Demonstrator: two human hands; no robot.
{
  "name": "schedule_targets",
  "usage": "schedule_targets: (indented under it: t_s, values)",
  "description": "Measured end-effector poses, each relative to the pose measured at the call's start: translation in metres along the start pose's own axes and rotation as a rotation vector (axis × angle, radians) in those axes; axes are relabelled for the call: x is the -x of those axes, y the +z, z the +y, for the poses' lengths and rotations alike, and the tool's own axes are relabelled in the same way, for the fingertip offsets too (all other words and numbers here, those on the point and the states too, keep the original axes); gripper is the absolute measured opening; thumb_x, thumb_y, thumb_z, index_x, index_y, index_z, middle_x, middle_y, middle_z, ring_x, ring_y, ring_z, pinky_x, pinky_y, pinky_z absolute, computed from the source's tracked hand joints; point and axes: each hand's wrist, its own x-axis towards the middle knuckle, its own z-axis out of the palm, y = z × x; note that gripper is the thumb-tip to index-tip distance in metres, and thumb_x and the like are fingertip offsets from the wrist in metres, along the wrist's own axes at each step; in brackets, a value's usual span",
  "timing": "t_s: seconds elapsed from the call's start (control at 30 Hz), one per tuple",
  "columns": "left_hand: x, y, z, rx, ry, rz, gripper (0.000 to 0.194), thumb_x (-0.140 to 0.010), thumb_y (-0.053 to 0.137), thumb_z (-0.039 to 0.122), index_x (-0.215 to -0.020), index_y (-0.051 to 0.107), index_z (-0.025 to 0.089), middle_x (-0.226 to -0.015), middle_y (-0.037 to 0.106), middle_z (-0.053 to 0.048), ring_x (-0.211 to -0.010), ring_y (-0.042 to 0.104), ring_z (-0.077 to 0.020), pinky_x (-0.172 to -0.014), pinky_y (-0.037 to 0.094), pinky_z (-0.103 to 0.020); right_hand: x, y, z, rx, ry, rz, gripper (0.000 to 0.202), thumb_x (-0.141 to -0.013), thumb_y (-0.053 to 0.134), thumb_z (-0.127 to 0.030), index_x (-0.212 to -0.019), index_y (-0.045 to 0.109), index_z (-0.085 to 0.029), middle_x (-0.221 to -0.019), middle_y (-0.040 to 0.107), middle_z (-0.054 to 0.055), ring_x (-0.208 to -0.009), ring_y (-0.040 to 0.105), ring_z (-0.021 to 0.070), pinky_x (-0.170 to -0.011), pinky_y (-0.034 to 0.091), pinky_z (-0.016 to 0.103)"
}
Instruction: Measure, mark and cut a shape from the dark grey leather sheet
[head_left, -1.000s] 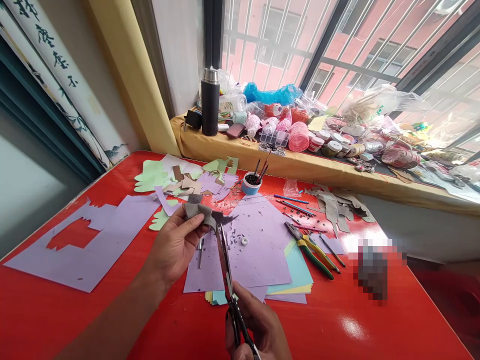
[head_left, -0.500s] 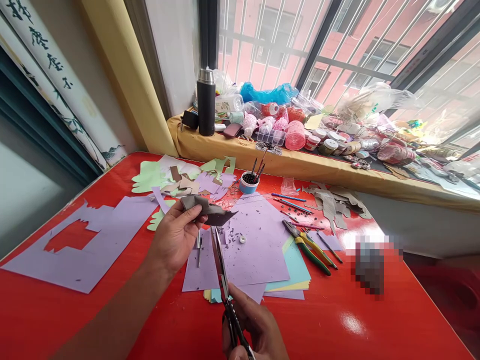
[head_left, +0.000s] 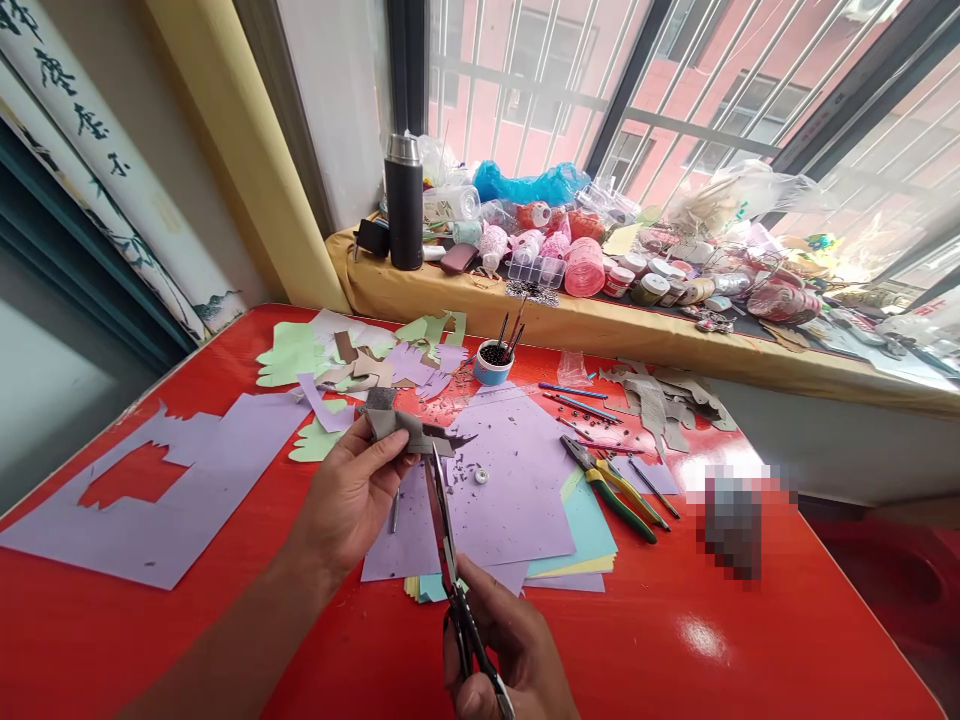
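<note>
Between the thumb and fingers of my left hand is a folded grey scrap with a darker, jagged end on the right; cloth or paper, I cannot tell. My right hand grips black-handled scissors by their loops, blades pointing away from me. The blade tips touch the scrap's lower edge, close to my left fingertips, and look nearly closed. Beneath them lies a purple sheet sprinkled with dark bits, with a small white round piece on it.
Green-and-yellow-handled pliers and several pencil-like sticks lie to the right. A small cup holds dark beads and upright sticks. A cut purple sheet is at left. Grey scraps lie far right; a black thermos stands on the sill.
The grey scrap has turned in my left hand, showing a dark flap at its top. The scissor tips, formerly just below it, now meet its edge. The view has shifted slightly.
</note>
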Motion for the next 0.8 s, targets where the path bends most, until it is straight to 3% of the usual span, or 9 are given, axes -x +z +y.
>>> schedule_targets:
  t_s: [0.23, 0.43, 0.63, 0.8]
  values:
    - [0.009, -0.001, -0.008, -0.013, -0.032, 0.031, 0.020, -0.075, 0.090, 0.017, -0.091, 0.079, 0.020, -0.094, 0.077, -0.002, -0.089, 0.070, -0.0153, -0.077, 0.059, -0.022, -0.004, 0.003, -0.006, -0.049, 0.001, -0.020, 0.102, -0.076, 0.083, -0.077, -0.157, 0.056, -0.022, -0.068, 0.063, -0.001, -0.049, 0.044, 0.0106, -0.047, 0.037, 0.024]
    - [0.015, -0.001, -0.011, 0.058, -0.150, 0.027, 0.023, -0.075, 0.088, 0.011, -0.095, 0.080, 0.018, -0.095, 0.077, -0.003, -0.083, 0.070, -0.0143, -0.072, 0.060, -0.021, -0.002, 0.002, -0.008, -0.064, 0.038, -0.012, 0.100, -0.078, 0.084, -0.073, -0.159, 0.053, -0.024, -0.070, 0.061, -0.002, -0.047, 0.040, 0.0091, -0.045, 0.039, 0.023]
    - [0.023, -0.003, -0.013, 0.126, -0.260, 0.013, 0.014, -0.075, 0.085, 0.006, -0.085, 0.079, 0.014, -0.085, 0.073, -0.004, -0.071, 0.065, -0.0114, -0.063, 0.061, -0.019, -0.002, 0.001, 0.010, -0.070, -0.092, -0.016, 0.096, -0.082, 0.083, -0.069, -0.158, 0.053, -0.019, -0.065, 0.056, -0.003, -0.047, 0.040, 0.0102, -0.045, 0.040, 0.024]
    - [0.024, -0.011, -0.016, 0.131, -0.282, 0.003, 0.007, -0.082, 0.082, 0.008, -0.084, 0.079, 0.014, -0.084, 0.072, -0.005, -0.073, 0.066, -0.0126, -0.067, 0.063, -0.021, -0.004, 0.004, 0.002, -0.044, -0.083, -0.014, 0.094, -0.082, 0.084, -0.067, -0.158, 0.054, -0.021, -0.066, 0.057, -0.002, -0.048, 0.041, 0.0106, -0.044, 0.040, 0.023]
